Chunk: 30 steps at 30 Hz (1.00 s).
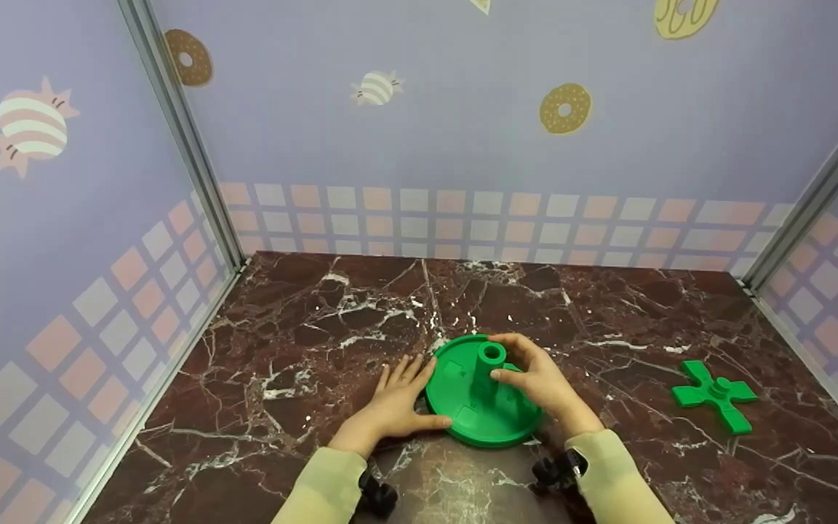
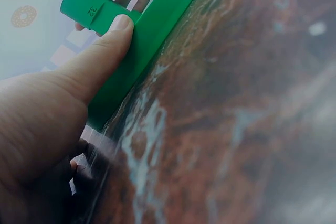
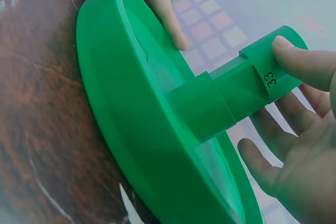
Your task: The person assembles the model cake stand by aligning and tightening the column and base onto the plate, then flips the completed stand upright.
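Note:
A round green dish with a raised rim lies on the table, a hollow green post standing upright from it. Stepped seams cross the post, which bears the number 33 in the right wrist view and 32 in the left wrist view. My right hand holds the post near its top, thumb on the near side and fingers behind. My left hand lies at the dish's left edge with straight, spread fingers, its thumb touching the rim.
A flat green cross-shaped piece with a round knob lies apart on the right of the dark red marbled table. Patterned panels enclose the table at the back and both sides, with metal posts at the corners.

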Each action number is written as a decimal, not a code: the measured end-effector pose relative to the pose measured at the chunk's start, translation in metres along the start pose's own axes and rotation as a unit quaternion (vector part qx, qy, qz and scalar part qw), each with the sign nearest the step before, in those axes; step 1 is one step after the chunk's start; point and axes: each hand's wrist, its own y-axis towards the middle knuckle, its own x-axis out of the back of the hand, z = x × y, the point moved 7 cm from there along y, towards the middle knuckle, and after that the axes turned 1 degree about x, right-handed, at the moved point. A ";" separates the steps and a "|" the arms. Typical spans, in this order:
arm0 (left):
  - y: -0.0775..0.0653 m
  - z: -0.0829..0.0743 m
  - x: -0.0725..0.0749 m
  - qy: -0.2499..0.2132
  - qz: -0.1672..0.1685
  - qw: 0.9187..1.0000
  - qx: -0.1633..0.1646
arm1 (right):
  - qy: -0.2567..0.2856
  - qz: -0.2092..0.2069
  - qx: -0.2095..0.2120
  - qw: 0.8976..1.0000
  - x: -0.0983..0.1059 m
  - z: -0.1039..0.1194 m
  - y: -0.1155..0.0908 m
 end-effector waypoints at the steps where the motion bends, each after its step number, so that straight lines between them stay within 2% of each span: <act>1: 0.000 0.000 0.000 -0.001 0.000 1.000 0.000 | -0.002 -0.003 -0.001 1.000 0.000 0.000 0.000; 16: -0.001 -0.001 0.000 -0.011 0.005 1.000 0.006 | -0.024 -0.055 -0.011 0.998 0.001 -0.001 0.001; 25: -0.001 -0.002 0.000 -0.010 0.003 1.000 0.004 | -0.021 -0.070 0.000 0.997 0.001 -0.001 0.002; 30: -0.001 -0.001 0.000 -0.006 0.001 1.000 0.003 | -0.035 -0.064 0.005 0.997 -0.001 0.000 0.002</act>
